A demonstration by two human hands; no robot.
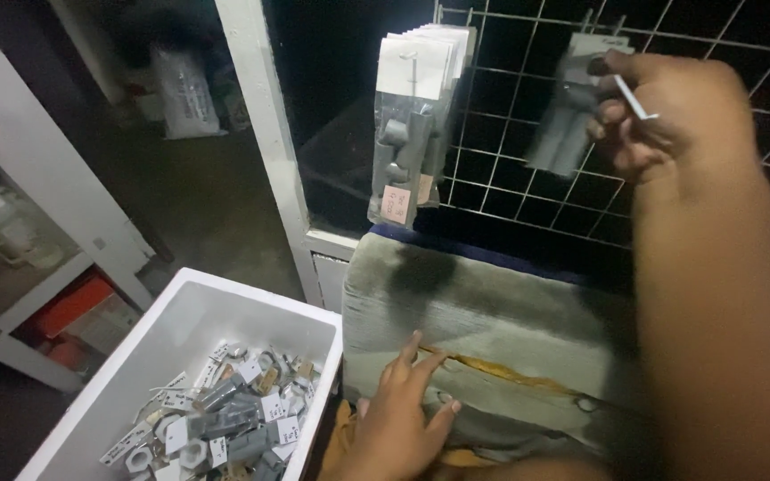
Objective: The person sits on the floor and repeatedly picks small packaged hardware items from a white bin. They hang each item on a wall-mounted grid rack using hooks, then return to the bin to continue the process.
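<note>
Packet (566, 116) of grey fittings hangs on wire grid (528, 169), blurred, at right hand (661, 111), which pinches a white hook (634, 98) there. Left hand (398, 419) spread flat on worn grey cushion (492, 321). More packets (416, 125) hang just left. White bin (180, 330) of packets below. White frame post (265, 134); dark room beyond.

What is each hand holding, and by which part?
The right hand pinches a thin white hook at the wire grid, beside a hanging packet. The left hand holds nothing; it rests flat on the grey cushion.
</note>
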